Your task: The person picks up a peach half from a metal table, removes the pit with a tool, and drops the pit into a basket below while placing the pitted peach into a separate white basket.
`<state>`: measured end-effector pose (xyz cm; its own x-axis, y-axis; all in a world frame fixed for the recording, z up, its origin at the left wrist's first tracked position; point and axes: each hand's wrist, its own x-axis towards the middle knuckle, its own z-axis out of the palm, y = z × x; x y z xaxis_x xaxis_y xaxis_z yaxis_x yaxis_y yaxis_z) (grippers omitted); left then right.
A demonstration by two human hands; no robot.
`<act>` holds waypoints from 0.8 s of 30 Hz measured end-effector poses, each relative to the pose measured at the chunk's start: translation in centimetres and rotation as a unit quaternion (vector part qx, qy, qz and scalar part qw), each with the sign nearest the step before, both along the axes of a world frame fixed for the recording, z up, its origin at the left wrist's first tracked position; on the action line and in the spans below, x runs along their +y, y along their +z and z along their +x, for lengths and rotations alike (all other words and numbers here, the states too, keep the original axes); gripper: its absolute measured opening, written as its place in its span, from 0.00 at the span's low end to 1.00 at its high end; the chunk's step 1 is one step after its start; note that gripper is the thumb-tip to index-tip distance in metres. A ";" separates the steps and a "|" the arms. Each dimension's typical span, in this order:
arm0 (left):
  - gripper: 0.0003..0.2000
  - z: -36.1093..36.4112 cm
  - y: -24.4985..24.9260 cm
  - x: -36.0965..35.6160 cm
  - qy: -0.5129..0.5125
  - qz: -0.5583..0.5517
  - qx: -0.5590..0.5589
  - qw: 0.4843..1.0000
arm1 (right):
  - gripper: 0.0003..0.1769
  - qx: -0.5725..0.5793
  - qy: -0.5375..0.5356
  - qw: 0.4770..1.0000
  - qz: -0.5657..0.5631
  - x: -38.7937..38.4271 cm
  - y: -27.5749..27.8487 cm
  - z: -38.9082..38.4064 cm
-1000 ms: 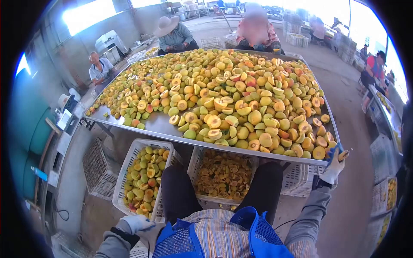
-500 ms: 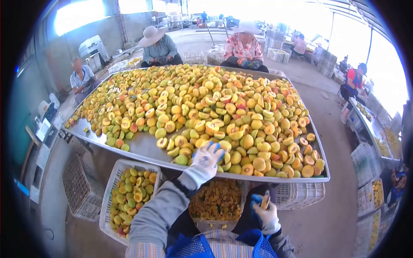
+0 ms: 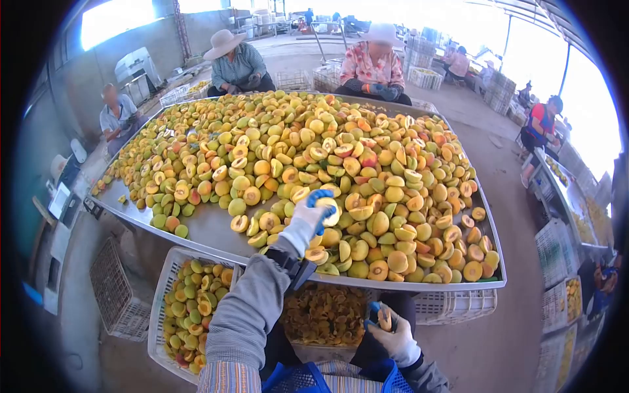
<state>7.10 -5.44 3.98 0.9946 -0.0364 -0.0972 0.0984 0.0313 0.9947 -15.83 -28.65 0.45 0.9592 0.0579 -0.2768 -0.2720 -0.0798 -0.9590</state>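
Observation:
My left hand (image 3: 314, 215), in a white glove with blue fingertips, reaches over the front part of the metal table (image 3: 211, 226). Its fingers are curled round a halved yellow fruit (image 3: 331, 213) at the heap. Many more halved yellow, green and reddish fruits (image 3: 380, 223) cover the table. Below the table's front edge, my right hand (image 3: 393, 334), gloved the same way, is closed round a small tool with a tan handle (image 3: 384, 319). Its working end is hard to make out. Between my knees stands a crate of brownish fruit scraps (image 3: 324, 314).
A white crate of fruit halves (image 3: 196, 308) stands at the lower left, beside an empty crate (image 3: 121, 288). White crates (image 3: 452, 306) sit under the table's right side. Three people sit round the far and left sides. Another person (image 3: 542, 128) is at a table on the right.
My left hand has moved up and further over the heap and now has a fruit half in its fingers. My right hand has shifted slightly left, still with the tool.

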 end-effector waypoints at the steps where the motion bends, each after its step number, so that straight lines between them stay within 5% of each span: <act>1: 0.14 -1.3 -0.1 0.9 0.016 -0.123 -0.004 0.992 | 0.29 -0.013 0.022 1.000 -0.001 0.2 0.4 0.6; 4: 0.23 -6.6 0.9 2.3 0.072 -0.241 0.049 0.967 | 0.28 -0.019 0.053 0.998 -0.027 2.1 2.2 2.0; 8: 0.23 -12.5 -0.8 4.0 0.026 -0.324 0.049 0.944 | 0.28 -0.058 0.097 0.989 -0.098 4.7 1.3 2.5; 11: 0.20 -16.4 -0.9 4.1 0.009 -0.474 0.049 0.879 | 0.28 -0.054 0.123 0.984 -0.113 6.4 1.3 2.2; 16: 0.20 -19.8 -3.3 3.5 0.050 -0.393 0.016 0.918 | 0.27 -0.050 0.180 0.963 -0.194 8.6 2.8 0.9; 24: 0.21 -21.2 -3.3 1.1 0.007 -0.480 0.005 0.877 | 0.26 -0.090 0.132 0.955 -0.251 8.9 2.3 -0.1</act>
